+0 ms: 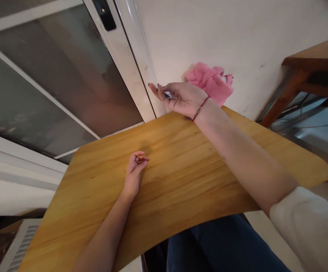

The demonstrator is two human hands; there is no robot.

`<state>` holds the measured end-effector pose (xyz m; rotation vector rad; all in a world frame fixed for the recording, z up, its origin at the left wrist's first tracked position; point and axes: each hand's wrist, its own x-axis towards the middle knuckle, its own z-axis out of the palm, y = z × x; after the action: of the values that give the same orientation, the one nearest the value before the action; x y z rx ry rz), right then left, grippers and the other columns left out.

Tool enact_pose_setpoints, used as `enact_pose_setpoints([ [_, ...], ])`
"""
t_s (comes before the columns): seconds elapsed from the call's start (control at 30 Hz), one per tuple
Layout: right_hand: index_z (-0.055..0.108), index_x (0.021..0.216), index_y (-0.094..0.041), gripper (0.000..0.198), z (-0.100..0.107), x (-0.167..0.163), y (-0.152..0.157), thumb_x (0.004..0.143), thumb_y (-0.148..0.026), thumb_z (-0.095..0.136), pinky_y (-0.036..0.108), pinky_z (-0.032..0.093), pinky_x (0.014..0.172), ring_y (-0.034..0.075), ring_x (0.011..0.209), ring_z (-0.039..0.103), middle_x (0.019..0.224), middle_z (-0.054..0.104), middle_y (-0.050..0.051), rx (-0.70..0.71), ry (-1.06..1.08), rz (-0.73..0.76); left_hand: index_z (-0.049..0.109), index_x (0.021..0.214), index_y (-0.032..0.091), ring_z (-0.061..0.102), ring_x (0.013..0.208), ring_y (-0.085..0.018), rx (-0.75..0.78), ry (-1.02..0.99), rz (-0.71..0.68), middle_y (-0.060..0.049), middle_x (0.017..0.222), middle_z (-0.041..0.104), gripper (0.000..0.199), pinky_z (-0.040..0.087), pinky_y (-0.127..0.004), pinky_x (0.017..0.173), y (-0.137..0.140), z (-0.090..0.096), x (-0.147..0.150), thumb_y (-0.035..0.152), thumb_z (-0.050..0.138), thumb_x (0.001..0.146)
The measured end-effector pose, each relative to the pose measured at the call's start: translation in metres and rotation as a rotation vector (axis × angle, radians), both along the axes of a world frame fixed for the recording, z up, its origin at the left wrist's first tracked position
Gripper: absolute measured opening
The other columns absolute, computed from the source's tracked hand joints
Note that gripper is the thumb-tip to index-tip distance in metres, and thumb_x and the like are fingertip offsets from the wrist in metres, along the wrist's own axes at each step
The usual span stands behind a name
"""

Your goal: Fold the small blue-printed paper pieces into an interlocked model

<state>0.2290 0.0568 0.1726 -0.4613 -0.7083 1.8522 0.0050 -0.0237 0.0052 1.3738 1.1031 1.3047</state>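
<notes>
My right hand (181, 99) is raised above the far side of the wooden table (181, 177), palm turned up, with a red cord bracelet on the wrist. Its fingers and thumb close on a small shiny object (168, 95), pale with dark parts; most of it is hidden, so its kind does not show. Lower and to the left, my left hand (135, 168) is at the tabletop. Its fingers are loosely curled and apart from the thumb, and nothing shows in them.
A pink cloth (209, 81) lies at the table's far edge against the white wall (237, 34). Beyond the table on the left is a framed glass door (67, 68) with a black handle (105, 15). A brown wooden piece of furniture (308, 71) stands at the right.
</notes>
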Motion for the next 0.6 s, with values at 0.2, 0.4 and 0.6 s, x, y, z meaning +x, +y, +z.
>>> enact_pose_setpoints([
  [0.2, 0.055, 0.079, -0.014, 0.014, -0.0038, -0.0047, -0.0058, 0.080, -0.001, 0.058, 0.008, 0.045, 0.044, 0.005, 0.062, 0.062, 0.076, 0.063, -0.001, 0.429, -0.354, -0.089, 0.054, 0.101, 0.024, 0.052, 0.090, -0.015, -0.001, 0.028, -0.010, 0.000, 0.088, 0.054, 0.024, 0.038, -0.027, 0.083, -0.0003, -0.0005, -0.0004, 0.022, 0.058, 0.077],
  [0.4, 0.061, 0.087, -0.016, 0.016, -0.0081, -0.0014, -0.0087, 0.077, -0.024, 0.070, 0.013, 0.027, 0.028, 0.003, 0.038, 0.047, 0.065, 0.060, -0.002, 0.628, -0.783, -0.154, 0.055, 0.101, 0.024, 0.053, 0.090, -0.016, 0.015, 0.067, -0.006, -0.001, 0.088, 0.054, 0.024, 0.039, -0.027, 0.081, 0.0001, -0.0011, -0.0011, 0.024, 0.058, 0.077],
  [0.6, 0.057, 0.084, -0.015, 0.006, -0.0068, 0.0005, -0.0088, 0.086, -0.010, 0.055, 0.011, 0.036, 0.035, 0.004, 0.047, 0.057, 0.073, 0.064, 0.000, 0.609, -0.972, -0.015, 0.055, 0.102, 0.025, 0.052, 0.090, -0.016, 0.024, 0.079, -0.009, 0.000, 0.087, 0.053, 0.024, 0.038, -0.027, 0.081, 0.0004, -0.0023, -0.0012, 0.024, 0.058, 0.078],
])
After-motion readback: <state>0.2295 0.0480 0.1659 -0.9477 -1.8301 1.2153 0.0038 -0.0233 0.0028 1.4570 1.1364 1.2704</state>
